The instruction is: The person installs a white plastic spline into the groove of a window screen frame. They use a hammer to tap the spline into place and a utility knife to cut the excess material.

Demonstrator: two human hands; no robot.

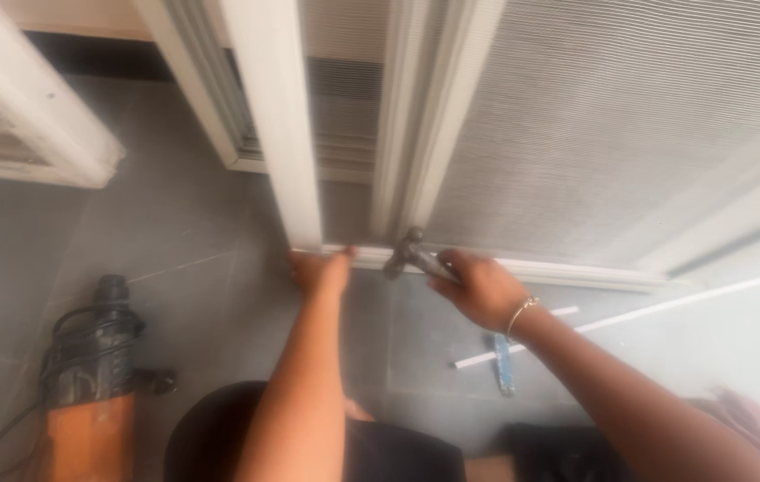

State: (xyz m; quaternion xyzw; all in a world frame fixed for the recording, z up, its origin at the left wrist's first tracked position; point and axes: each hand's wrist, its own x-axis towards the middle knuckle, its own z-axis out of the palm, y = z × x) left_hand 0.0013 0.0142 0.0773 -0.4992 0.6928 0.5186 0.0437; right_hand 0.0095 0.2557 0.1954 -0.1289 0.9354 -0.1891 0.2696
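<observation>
The hammer [408,254] has a dull grey metal head (scuffed, slightly blurred) and a dark handle. The right hand [478,287] is wrapped tightly around that handle, the head resting against the bottom rail of the white screen door frame [295,134]. Its long axis runs from the hand up-left toward the frame. The left hand [322,270] presses on the frame's lower corner, fingers curled. An orange power tool [94,375] lies on the grey floor [192,259].
</observation>
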